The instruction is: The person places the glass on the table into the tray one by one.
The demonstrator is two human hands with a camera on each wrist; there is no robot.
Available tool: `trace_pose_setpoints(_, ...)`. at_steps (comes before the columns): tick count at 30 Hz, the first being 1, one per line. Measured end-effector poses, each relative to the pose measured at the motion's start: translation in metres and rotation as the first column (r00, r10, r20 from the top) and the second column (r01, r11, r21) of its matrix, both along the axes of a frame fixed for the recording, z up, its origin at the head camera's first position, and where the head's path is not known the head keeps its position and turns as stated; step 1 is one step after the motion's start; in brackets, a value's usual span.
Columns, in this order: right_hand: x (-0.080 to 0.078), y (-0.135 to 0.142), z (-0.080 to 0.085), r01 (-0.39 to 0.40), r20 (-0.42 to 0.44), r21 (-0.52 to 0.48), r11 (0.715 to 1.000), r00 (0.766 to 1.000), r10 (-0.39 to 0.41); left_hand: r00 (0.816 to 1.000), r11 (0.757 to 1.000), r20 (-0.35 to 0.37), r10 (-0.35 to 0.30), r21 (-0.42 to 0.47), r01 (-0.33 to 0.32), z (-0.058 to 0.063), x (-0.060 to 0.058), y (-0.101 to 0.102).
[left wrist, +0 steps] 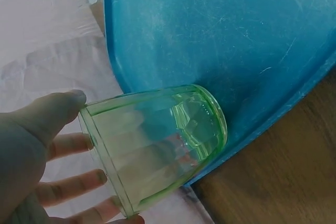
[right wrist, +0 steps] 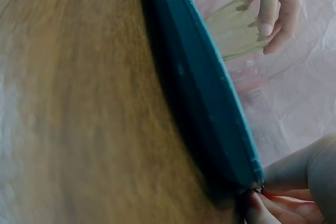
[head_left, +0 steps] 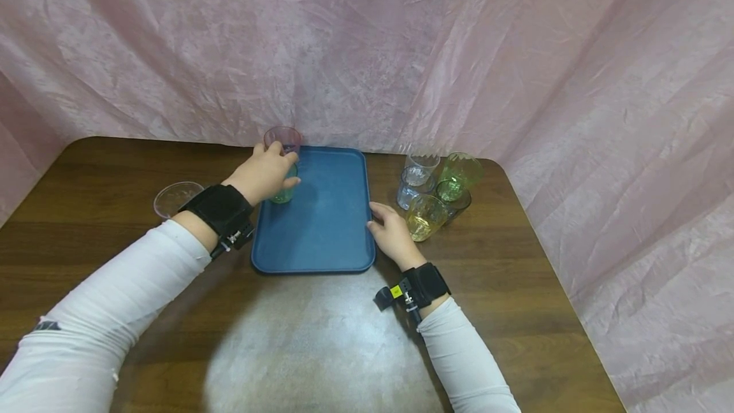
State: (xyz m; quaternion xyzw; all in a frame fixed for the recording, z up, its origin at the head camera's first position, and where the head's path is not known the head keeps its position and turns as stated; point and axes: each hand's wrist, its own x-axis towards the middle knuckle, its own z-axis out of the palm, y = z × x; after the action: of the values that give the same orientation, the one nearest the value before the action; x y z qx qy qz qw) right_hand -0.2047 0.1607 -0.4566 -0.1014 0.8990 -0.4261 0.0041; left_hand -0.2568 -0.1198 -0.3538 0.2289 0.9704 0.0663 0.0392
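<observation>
The curtain [head_left: 355, 50] hangs right behind the table [head_left: 545, 336], so work along the far edge calls for a short, careful reach that leaves the cloth alone. On the table lies the tray [head_left: 327, 222], with the action at its far left corner. The left hand [head_left: 260, 172] is clamped round the top of the held glass [left wrist: 152, 145], thumb on one side, fingers on the other. The right hand [head_left: 394, 234] pinches the tray's right edge; a light, steady hold there should keep the tray from sliding, without tipping it.

The bowl [head_left: 162, 199] sits beside the left wrist, partly hidden, so that arm does best to swing wide of it. The held glass is pale green, its base at the tray's corner; whether it bears fully on the tray I cannot tell. Good handling means keeping it upright, its base on the flat rather than the raised lip, and loosening thumb and fingers evenly. The pink glass [head_left: 283, 134] is just beyond, its lower part hidden, and a knock against it seems the likeliest slip. Near the right hand stand the yellow glass [head_left: 427, 215], blue glass [head_left: 410, 195], dark glass [head_left: 457, 204], clear glass [head_left: 423, 161] and green glass [head_left: 461, 171], good reason to keep that elbow quiet
</observation>
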Motion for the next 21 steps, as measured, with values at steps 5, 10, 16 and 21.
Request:
trace_pose_setpoints(5, -0.0007, -0.0003, -0.0017, 0.008, 0.008, 0.000, 1.000, 1.000, -0.008, 1.000, 1.000, -0.013, -0.006, -0.005, 0.006, -0.0033, -0.0015, -0.0014)
trace_pose_setpoints(10, -0.0014, -0.0001, -0.0022, 0.015, 0.010, 0.007, 1.000, 1.000, -0.015, 1.000, 1.000, -0.002, 0.006, 0.003, -0.006, -0.0061, -0.0052, -0.0018)
trace_pose_setpoints(16, -0.0013, 0.0003, -0.0012, 0.008, -0.002, 0.007, 1.000, 1.000, -0.008, 1.000, 1.000, -0.002, 0.005, 0.003, -0.005, -0.0059, -0.0064, -0.0019)
trace_pose_setpoints(21, -0.0013, 0.0003, -0.0016, 0.012, -0.003, 0.012, 1.000, 1.000, -0.012, 1.000, 1.000, -0.010, 0.002, 0.011, -0.002, -0.0093, -0.0079, -0.0026)
